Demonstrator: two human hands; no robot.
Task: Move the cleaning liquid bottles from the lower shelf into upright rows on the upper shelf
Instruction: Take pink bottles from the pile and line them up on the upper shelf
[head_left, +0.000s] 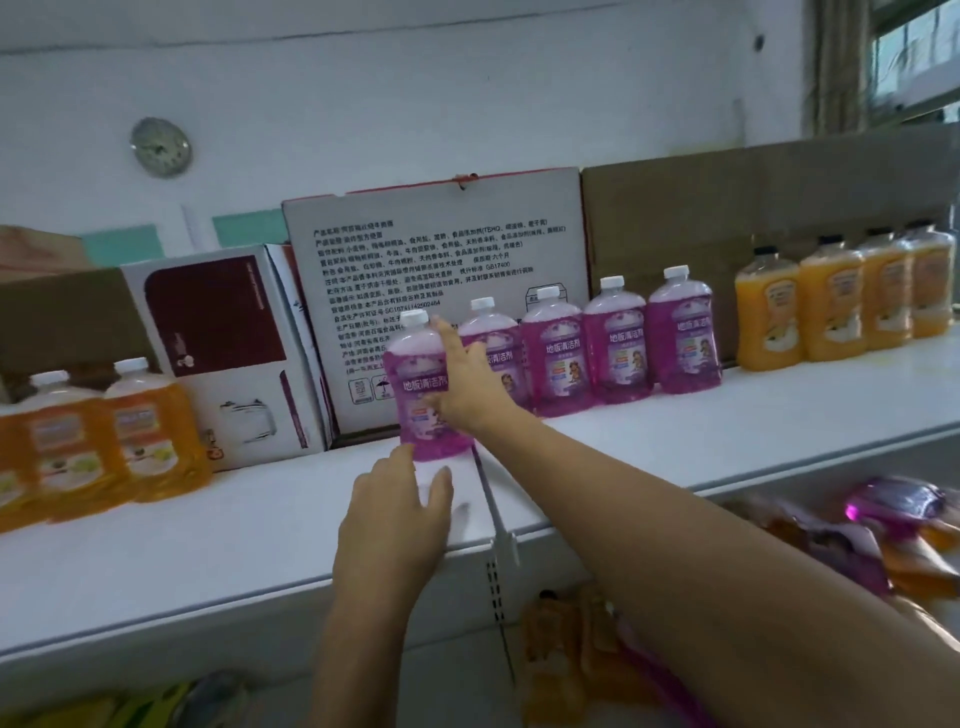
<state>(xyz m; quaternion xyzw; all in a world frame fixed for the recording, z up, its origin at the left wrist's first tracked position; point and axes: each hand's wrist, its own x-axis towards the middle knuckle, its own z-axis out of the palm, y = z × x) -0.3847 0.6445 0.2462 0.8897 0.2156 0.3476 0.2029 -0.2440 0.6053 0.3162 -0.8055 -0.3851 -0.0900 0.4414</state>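
A purple cleaning liquid bottle (421, 384) with a white cap stands upright on the white upper shelf (727, 426), at the left end of a row of several purple bottles (618, 348). My right hand (470, 387) grips this bottle from its right side, thumb across the label. My left hand (397, 512) lies flat on the shelf just below it, fingertips touching the bottle's base. Orange bottles stand at the shelf's left (104, 441) and right (831, 306). On the lower shelf, purple (888, 501) and orange bottles (566, 654) lie blurred.
Behind the bottles stand a white printed carton (441, 244), a white-and-maroon box (223, 343) and brown cardboard (753, 208) against the wall. A metal shelf upright (498, 587) runs down below the shelf edge. A window shows at top right.
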